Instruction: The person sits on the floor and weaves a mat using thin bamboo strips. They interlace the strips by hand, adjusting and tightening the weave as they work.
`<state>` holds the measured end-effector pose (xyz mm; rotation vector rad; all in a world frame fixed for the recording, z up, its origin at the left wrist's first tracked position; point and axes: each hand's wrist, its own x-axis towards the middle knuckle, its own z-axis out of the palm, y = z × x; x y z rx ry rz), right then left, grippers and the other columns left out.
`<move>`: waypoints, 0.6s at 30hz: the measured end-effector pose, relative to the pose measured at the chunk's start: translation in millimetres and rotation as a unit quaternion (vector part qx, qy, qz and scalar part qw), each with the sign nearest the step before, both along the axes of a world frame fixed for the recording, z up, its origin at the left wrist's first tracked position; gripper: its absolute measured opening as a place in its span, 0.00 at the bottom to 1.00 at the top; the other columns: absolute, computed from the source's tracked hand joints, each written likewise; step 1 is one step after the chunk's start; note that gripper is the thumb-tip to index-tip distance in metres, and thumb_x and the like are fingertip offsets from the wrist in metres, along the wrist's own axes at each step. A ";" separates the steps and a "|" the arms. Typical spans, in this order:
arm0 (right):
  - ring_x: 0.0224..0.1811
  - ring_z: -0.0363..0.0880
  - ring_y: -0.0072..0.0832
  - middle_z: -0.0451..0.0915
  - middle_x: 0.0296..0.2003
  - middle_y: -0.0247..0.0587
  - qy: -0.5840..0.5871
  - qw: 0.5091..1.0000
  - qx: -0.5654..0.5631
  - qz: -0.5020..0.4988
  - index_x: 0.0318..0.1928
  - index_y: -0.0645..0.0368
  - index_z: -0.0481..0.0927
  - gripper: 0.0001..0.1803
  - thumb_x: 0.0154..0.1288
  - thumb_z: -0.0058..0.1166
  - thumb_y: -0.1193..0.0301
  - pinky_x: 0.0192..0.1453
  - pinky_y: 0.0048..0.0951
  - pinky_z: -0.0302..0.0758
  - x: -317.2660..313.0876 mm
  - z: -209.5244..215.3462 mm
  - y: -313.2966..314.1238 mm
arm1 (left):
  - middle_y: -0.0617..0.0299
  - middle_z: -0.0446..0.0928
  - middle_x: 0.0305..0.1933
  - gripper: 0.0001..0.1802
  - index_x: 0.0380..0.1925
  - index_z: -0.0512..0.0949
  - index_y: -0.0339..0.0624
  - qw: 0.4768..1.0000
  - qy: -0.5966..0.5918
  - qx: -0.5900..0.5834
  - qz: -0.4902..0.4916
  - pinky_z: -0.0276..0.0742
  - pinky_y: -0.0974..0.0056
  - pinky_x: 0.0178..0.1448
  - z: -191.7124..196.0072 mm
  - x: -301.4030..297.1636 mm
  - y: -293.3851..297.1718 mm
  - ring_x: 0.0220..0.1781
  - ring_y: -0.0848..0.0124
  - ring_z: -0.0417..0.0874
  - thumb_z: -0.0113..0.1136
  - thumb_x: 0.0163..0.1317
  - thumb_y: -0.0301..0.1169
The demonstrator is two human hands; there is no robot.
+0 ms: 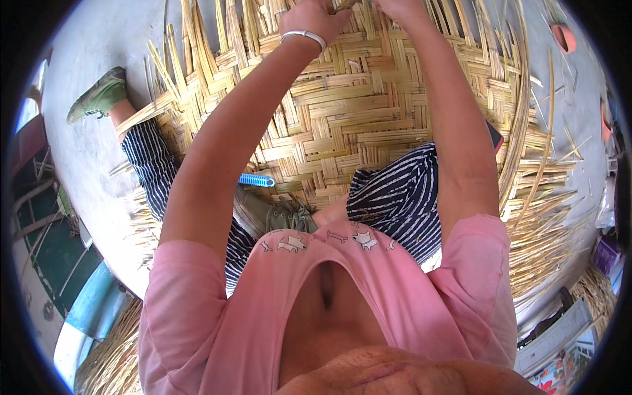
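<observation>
A large woven mat (329, 125) of flat yellow-green reed strips spreads beneath my arms, with loose strip ends standing out along its far and side edges. At its far edge my left hand (319, 21), a pale bracelet on the wrist, is closed around a reed strip (343, 6). Just right of it, my right hand (400, 9) reaches the same edge; the top of the picture cuts off its fingers, so its grip is hidden. On the near part of the mat lies a blue ribbed handle (257, 180), its other end hidden behind my left arm.
My legs in striped trousers (395, 197) rest on the mat, with a green shoe (105, 95) at the left on the grey floor (79, 151). An orange-pink ring-shaped object (563, 39) lies at the far right. Bundled strips (540, 237) fan out right; a dark-and-red object (494, 137) shows beside my right forearm.
</observation>
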<state>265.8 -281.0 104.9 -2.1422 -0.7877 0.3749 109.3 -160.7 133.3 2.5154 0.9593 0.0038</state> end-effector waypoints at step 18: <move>0.20 0.77 0.29 0.82 0.24 0.38 0.383 0.918 0.073 0.076 0.35 0.61 0.84 0.09 0.59 0.72 0.71 0.21 0.32 0.70 53.9 -17.1 90.2 | 0.39 0.85 0.40 0.19 0.46 0.84 0.40 0.977 -0.174 -0.108 0.062 0.81 0.47 0.51 -44.1 -2.7 23.9 0.46 0.42 0.87 0.62 0.65 0.43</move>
